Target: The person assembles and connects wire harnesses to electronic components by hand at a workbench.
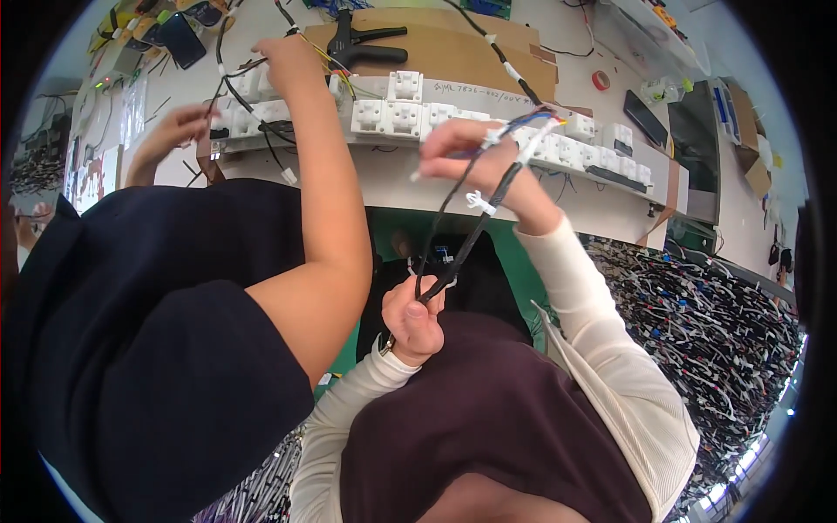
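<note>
My left hand [414, 322] is closed around a black-taped wire harness [471, 242] in front of my body. From that fist the harness rises in two branches, with white cable ties [479, 203] and white tape on it. Blue, red and other thin wires [534, 118] show at its upper end. Behind the upper branches is my right hand [475, 157], somewhat blurred, thumb and forefinger brought near each other. A small pale bit shows at those fingertips; its kind is unclear.
White plastic fixture blocks [403, 118] line the bench edge. At my left a co-worker's hands [292, 65] handle another black harness [228, 78]. A black clamp [362, 44] lies on cardboard [445, 70]. Many harnesses [697, 331] are heaped at right.
</note>
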`<state>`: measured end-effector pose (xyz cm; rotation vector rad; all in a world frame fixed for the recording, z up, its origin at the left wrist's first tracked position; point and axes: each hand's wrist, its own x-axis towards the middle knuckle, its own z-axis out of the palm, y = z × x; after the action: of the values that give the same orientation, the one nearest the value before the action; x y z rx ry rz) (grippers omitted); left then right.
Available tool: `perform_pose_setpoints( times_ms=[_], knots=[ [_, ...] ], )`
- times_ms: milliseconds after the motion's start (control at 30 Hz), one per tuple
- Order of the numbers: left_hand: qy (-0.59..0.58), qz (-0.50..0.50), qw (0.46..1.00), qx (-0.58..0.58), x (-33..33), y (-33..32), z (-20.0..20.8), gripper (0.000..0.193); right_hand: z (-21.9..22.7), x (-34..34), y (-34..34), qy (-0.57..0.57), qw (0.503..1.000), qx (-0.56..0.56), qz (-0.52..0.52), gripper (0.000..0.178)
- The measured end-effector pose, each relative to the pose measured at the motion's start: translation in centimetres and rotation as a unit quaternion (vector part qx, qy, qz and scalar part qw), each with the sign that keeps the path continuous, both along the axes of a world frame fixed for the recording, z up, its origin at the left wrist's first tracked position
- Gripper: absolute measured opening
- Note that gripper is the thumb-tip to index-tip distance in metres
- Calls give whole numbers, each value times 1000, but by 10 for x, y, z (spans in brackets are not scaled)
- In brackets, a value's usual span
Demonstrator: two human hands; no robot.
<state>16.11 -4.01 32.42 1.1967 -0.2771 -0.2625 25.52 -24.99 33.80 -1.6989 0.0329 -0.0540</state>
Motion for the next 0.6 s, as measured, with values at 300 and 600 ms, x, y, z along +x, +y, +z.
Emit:
perform_pose_setpoints(
  times_ms=[300, 600],
  knots=[
    [-167, 49, 985, 22, -8, 8, -7, 52, -15, 53, 30, -55, 975, -215, -26, 19],
    [-174, -78, 977, -98, -7, 6, 10, 50, -61, 64, 57, -293, 872, -392, -12, 11]
  ],
)
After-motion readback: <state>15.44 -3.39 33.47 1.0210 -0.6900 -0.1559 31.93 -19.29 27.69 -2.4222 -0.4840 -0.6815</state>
